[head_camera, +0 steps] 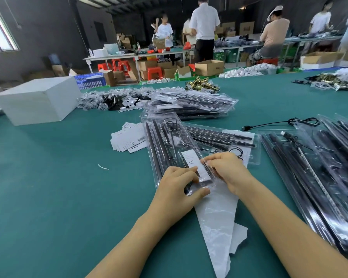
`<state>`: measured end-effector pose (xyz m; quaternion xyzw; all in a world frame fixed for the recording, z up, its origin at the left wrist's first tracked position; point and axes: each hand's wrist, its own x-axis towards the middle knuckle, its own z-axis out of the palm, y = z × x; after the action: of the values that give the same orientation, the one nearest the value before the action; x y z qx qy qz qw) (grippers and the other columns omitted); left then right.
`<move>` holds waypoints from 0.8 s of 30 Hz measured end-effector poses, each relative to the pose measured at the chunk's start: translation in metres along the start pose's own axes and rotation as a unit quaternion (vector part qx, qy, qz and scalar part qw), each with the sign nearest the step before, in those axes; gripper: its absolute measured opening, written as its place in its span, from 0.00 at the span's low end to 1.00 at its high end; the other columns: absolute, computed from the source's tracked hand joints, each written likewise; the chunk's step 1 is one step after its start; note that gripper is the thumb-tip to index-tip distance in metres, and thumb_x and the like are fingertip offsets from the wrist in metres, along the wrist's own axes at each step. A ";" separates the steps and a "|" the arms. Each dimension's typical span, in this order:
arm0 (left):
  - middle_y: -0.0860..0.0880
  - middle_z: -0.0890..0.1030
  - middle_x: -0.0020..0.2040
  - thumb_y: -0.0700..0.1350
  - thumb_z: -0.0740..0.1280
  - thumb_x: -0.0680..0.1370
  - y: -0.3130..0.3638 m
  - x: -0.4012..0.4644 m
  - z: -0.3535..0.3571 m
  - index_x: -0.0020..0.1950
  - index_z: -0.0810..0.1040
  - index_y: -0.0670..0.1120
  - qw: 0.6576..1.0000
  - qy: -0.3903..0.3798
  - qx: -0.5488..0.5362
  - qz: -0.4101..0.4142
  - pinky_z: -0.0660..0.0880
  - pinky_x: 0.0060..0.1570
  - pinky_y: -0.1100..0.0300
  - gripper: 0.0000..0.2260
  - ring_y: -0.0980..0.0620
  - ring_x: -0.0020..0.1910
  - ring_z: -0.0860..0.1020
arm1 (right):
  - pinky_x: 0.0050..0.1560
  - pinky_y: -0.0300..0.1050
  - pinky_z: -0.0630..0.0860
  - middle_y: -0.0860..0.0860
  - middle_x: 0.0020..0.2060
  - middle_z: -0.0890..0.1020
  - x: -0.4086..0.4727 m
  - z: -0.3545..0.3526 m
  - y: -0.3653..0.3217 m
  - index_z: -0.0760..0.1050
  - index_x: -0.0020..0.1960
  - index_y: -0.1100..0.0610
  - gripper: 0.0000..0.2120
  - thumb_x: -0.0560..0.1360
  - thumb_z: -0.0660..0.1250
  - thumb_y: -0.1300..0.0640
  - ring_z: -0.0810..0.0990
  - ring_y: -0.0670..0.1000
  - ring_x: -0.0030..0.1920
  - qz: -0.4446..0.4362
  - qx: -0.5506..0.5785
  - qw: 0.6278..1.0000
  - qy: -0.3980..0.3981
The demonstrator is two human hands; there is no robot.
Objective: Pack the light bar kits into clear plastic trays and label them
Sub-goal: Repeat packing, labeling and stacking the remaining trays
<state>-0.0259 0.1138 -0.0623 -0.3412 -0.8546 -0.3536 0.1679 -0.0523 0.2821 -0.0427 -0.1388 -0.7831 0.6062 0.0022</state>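
Observation:
A clear plastic tray (165,143) with black light bars and coiled cable lies lengthwise on the green table (48,187) in front of me. A white label (193,163) sits on its near end. My left hand (179,187) grips the tray's near left corner, fingers curled over the lid, thumb at the edge. My right hand (227,171) pinches the tray's right edge beside the label. A second filled tray (225,141) lies under it to the right, on white paper.
Loose white labels (129,139) lie left of the tray. A stack of packed trays (193,105) sits behind, more trays (319,161) to the right. A white box (38,99) stands far left. A thin plastic sheet (215,223) lies between my forearms. People work at the far tables.

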 end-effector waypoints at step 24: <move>0.47 0.76 0.38 0.46 0.71 0.72 -0.004 0.000 0.003 0.35 0.82 0.48 0.953 0.172 0.233 0.090 0.65 0.43 0.54 0.07 0.46 0.41 0.70 | 0.25 0.38 0.76 0.59 0.35 0.83 -0.024 -0.004 -0.017 0.73 0.47 0.64 0.09 0.76 0.68 0.58 0.83 0.54 0.31 0.114 0.072 0.963 -0.232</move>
<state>-0.0290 0.1141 -0.0659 -0.3024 -0.8373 -0.1811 0.4180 -0.0322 0.2770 -0.0213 -0.0822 -0.6956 0.6728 -0.2382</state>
